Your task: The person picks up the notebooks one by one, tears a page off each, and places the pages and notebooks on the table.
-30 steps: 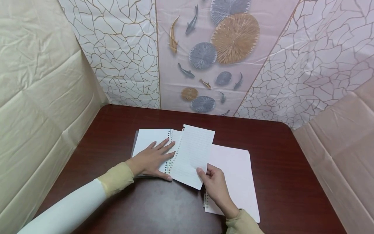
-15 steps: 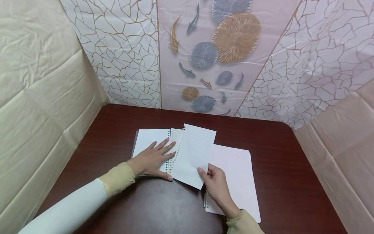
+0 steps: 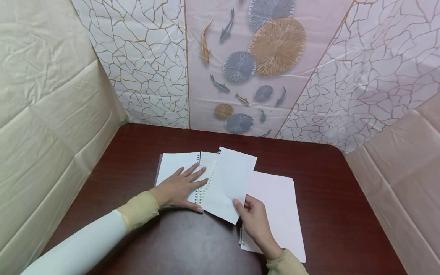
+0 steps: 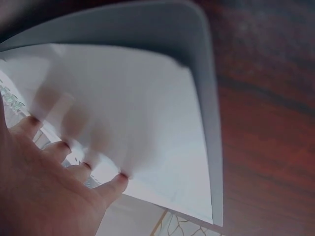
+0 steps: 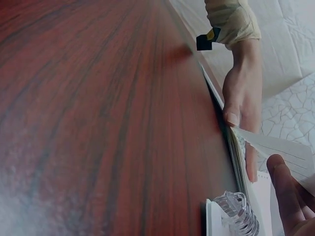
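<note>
An open spiral notebook (image 3: 177,164) with white pages and a grey cover (image 4: 133,24) lies mid-table. My left hand (image 3: 180,188) presses on it with spread fingers, across the row of binding holes. A lined sheet of paper (image 3: 235,177) is pinched near its lower right corner between the thumb and fingers of my right hand (image 3: 254,217). The sheet's top left corner shows ragged torn holes and stands apart from the binding. In the right wrist view the sheet is lifted at a slant. Its lower left end meets the notebook beside my left thumb; whether it is still attached there is unclear.
A second notebook (image 3: 282,217) with pale blank pages lies to the right, partly under my right hand and wrist. Its clear coil (image 5: 238,214) shows in the right wrist view. The dark red wooden table (image 3: 330,198) ends at patterned cloth walls (image 3: 148,68).
The lined sheet has shifted slightly right, its top edge a little farther from the binding. My left hand stays in place; my right hand keeps its pinch and has hardly moved.
</note>
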A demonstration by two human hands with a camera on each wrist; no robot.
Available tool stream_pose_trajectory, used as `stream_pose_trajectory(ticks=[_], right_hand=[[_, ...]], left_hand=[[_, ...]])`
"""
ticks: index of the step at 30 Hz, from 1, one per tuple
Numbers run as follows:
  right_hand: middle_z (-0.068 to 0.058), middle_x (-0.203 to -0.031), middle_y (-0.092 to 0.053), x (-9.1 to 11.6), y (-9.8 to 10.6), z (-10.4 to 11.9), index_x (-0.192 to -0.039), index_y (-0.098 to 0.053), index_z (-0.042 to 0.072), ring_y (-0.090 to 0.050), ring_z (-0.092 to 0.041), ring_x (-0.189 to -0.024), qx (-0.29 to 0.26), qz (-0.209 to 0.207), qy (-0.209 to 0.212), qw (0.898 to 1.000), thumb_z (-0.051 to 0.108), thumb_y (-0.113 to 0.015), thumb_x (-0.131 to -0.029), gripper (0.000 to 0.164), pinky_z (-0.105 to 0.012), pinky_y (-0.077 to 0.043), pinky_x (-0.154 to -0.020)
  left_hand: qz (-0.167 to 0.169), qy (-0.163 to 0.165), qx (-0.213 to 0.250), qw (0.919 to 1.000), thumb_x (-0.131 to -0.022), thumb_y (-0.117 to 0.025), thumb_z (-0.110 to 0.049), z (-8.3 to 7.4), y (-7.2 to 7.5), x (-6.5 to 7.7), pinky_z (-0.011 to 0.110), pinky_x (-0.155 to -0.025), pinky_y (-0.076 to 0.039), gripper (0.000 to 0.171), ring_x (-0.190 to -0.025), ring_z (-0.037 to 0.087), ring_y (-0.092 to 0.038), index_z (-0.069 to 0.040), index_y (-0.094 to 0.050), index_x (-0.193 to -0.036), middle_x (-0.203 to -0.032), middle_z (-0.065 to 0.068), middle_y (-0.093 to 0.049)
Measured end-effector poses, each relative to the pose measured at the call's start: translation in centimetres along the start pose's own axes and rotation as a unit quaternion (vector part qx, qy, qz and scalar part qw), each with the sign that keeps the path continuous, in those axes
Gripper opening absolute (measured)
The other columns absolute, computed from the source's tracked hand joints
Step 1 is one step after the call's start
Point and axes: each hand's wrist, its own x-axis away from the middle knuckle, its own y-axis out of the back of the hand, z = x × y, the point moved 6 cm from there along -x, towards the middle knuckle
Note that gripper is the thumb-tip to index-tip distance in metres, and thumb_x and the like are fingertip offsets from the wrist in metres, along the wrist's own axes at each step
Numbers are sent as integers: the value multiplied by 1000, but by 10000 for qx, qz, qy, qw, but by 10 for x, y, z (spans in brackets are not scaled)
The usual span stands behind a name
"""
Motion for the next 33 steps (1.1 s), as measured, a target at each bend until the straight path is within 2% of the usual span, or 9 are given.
stream_pose_trajectory(ticks=[4, 17, 21, 26, 33], right_hand=[[-9, -91, -81, 1, 1, 1, -119, -71, -1, -76, -12, -80, 45, -33, 13, 10000, 13, -65, -101, 24, -26, -63, -67], [-12, -93, -81, 5, 3, -1, -120, -70, -3, -76, -13, -80, -93, -121, 71, 9999, 12, -66, -100, 26, -27, -63, -68], [-10, -86, -80, 5, 8, -3, -117, -71, -2, -74, -12, -72, 34, -215, 24, 9998, 12, -67, -99, 23, -23, -60, -59], [-9, -74, -76, 4, 17, -3, -110, -74, 0, -61, -11, -57, 61, -341, 36, 9994, 11, -68, -99, 17, -19, -45, -45], [-8, -75, -76, 5, 19, -5, -113, -73, 0, -61, -10, -58, -19, -275, -63, 9996, 12, -67, -99, 19, -18, -43, -44]], left_hand=[[14, 12, 40, 10000, -76, -29, -98, 0, 0, -1, 64, -117, -27, 110, -155, 34, -3, -29, -28, -161, -171, 7, -11], [-2, 55, 197, 9998, -77, -34, -97, -2, 3, -1, 65, -117, -27, 109, -154, 34, -5, -31, -24, -162, -171, 7, -12], [-92, 12, 241, 9997, -77, -36, -96, -2, 3, -1, 65, -117, -28, 108, -154, 35, -6, -30, -27, -162, -171, 8, -14], [-149, 25, 289, 9995, -77, -40, -95, 0, 1, 0, 66, -116, -28, 107, -154, 35, -6, -30, -29, -161, -170, 8, -16], [-154, 2, 268, 9995, -77, -38, -96, 0, 0, 1, 66, -116, -28, 108, -154, 35, -7, -30, -27, -162, -171, 8, -15]])
